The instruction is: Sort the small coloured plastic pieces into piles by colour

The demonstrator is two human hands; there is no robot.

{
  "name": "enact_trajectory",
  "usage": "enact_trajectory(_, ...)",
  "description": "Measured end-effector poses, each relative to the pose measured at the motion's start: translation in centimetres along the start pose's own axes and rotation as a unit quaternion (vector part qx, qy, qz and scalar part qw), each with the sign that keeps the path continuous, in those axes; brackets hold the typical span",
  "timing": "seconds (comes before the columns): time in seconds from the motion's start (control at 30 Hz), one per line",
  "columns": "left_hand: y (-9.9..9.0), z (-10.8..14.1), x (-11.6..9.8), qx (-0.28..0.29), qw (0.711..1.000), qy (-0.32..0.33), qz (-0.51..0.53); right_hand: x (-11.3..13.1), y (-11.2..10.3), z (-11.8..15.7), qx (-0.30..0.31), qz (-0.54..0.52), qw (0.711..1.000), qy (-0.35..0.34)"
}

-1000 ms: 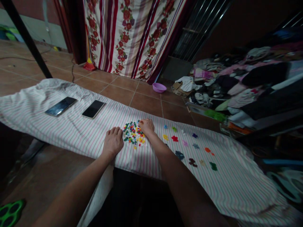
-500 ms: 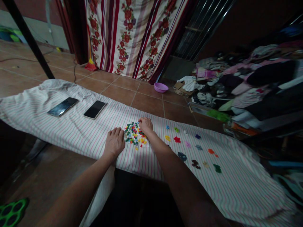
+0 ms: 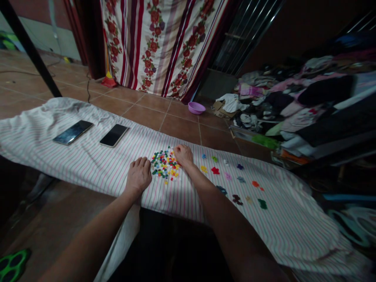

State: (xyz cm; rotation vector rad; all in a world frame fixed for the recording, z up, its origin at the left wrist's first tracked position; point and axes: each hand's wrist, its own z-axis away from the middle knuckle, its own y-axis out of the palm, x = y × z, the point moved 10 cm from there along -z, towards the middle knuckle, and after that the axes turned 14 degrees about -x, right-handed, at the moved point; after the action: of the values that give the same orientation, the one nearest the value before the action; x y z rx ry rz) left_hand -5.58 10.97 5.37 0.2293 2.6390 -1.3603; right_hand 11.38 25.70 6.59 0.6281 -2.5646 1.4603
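Striped cloth bears two phones beside mixed colourful pieces.

Two phones toward the left end of the worktop, loose pieces around mid-length, separate clusters right of those, basin on the floor past the far edge.

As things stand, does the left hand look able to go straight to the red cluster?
Probably not straight: the right forearm slants between the left hand and the red cluster, with the mixed pile of small pieces also on that line.
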Motion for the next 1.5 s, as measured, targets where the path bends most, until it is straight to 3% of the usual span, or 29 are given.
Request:
enact_trajectory(0.33,-0.1,0.2,0.0,-0.01,1.0,0.011,-0.002,-2.6,-3.1,2.1,0.001,-0.013,1.0,0.013)
enact_trajectory(0.87,-0.5,0.1,0.0,-0.002,1.0,0.004,0.017,-7.0,-9.1,6.6,-0.031,-0.118,0.988,0.094)
enact_trajectory(1.0,-0.6,0.1,0.1,0.003,1.0,0.002,0.014,-9.3,-11.1,8.2,-0.048,-0.167,0.976,0.132)
enact_trajectory(1.27,-0.7,0.1,-0.1,0.015,1.0,0.006,-0.002,-16.7,-15.3,12.7,-0.107,-0.223,0.94,0.235)
enact_trajectory(1.37,-0.8,0.1,0.0,0.01,1.0,0.004,-0.004,-18.5,-15.9,14.0,-0.108,-0.213,0.938,0.25)
enact_trajectory(1.5,-0.5,0.2,0.0,0.02,1.0,0.006,-0.011,-19.2,-16.1,14.8,-0.09,-0.178,0.951,0.235)
